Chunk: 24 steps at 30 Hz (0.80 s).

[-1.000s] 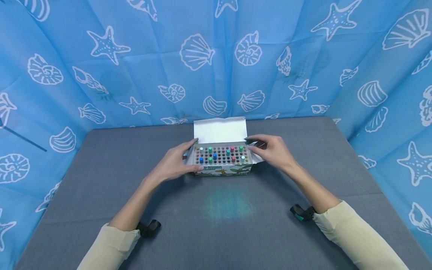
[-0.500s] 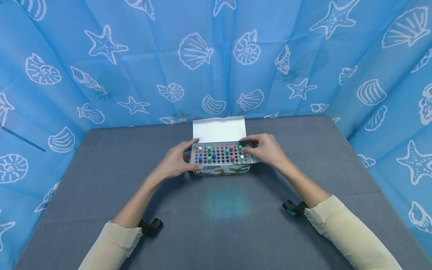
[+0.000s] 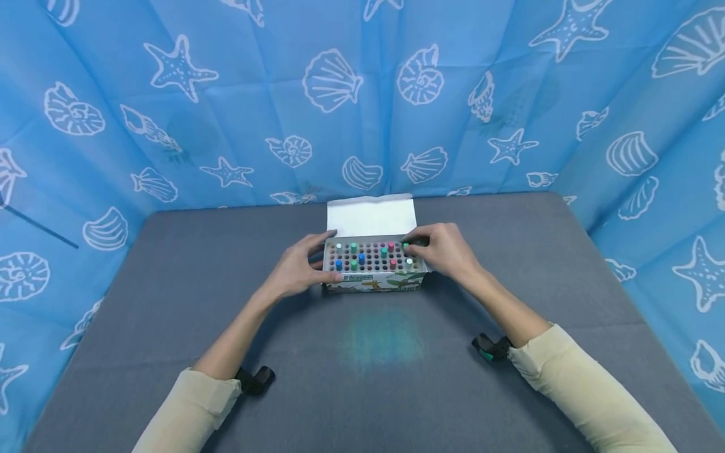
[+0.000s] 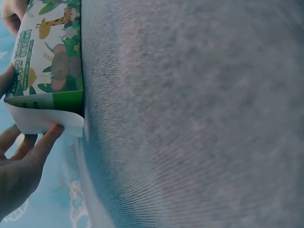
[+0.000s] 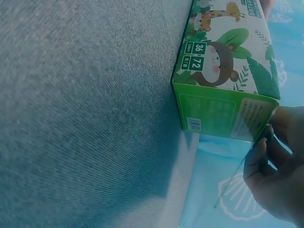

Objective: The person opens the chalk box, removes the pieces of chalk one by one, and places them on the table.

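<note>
An animal-print cardboard box (image 3: 374,285) stands on the table, its white lid (image 3: 370,217) folded back. Inside is a holed tray (image 3: 374,259) with several colored markers standing in it, their ends blue, green, red and white. My left hand (image 3: 294,267) holds the box's left end, thumb at the front top edge. In the left wrist view its fingers touch a white end flap (image 4: 42,121). At the back right corner my right hand (image 3: 447,251) pinches a green marker (image 3: 406,245) between thumb and forefinger. The right wrist view hides that marker behind the box's green end (image 5: 213,111).
A grey cloth covers the table (image 3: 385,390). Behind it and at both sides hangs a blue curtain (image 3: 238,113) with white shells and starfish. A black wrist camera (image 3: 256,380) is strapped at the left cuff, another (image 3: 490,347) at the right.
From beside the box's right flap, my right hand has moved left over the tray, its fingertips coming to the green marker. The left hand has stayed on the box's left end.
</note>
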Motion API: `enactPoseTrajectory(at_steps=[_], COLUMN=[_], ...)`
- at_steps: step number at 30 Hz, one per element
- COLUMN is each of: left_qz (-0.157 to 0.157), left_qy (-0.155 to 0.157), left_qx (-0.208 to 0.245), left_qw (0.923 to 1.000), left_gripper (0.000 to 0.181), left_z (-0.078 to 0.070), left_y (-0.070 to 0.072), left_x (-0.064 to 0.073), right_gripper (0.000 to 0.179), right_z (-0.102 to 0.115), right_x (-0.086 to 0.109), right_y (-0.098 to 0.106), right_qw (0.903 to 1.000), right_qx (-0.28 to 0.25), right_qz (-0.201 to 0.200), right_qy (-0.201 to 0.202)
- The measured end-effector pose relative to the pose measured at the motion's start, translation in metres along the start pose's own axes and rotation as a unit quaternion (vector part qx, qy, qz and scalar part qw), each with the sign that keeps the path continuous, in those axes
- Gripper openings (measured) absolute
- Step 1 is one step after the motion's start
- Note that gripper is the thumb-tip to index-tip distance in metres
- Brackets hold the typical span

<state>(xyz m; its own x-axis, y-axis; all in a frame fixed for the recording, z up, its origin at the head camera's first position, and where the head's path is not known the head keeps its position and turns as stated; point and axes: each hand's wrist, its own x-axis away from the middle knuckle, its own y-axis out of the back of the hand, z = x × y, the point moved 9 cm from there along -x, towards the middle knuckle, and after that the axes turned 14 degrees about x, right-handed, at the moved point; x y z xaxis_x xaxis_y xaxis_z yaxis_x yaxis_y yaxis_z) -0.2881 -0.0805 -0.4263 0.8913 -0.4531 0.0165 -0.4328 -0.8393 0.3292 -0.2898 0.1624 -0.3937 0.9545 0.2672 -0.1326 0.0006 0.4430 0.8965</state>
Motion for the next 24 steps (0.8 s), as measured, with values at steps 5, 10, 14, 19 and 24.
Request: enactPoseTrajectory(at_steps=[5,10,14,19,24], left_qz=[-0.002,-0.005,-0.007,-0.009,-0.008], left_qy=[-0.001,0.002,0.006,0.006,0.013], left_qx=[0.012,0.017,0.020,0.018,0.022], left_qw=[0.9999,0.9998,0.9998,0.9998,0.9997], left_gripper=[0.092,0.091,0.091,0.090,0.090], left_z=[0.002,0.002,0.003,0.004,0.005], left_y=[-0.001,-0.001,-0.001,-0.001,-0.001], left_x=[0.000,0.001,0.002,0.002,0.003], right_gripper=[0.016,0.016,0.015,0.014,0.014], right_z=[0.002,0.005,0.008,0.010,0.012], right_x=[0.002,0.004,0.004,0.005,0.006], right_y=[0.003,0.007,0.010,0.015,0.022], right_qw=[0.9996,0.9978,0.9954,0.9927,0.9871], right_qx=[-0.003,-0.007,-0.012,-0.021,-0.041], right_qz=[-0.023,-0.057,-0.081,-0.102,-0.135], right_qy=[0.017,0.034,0.050,0.060,0.076])
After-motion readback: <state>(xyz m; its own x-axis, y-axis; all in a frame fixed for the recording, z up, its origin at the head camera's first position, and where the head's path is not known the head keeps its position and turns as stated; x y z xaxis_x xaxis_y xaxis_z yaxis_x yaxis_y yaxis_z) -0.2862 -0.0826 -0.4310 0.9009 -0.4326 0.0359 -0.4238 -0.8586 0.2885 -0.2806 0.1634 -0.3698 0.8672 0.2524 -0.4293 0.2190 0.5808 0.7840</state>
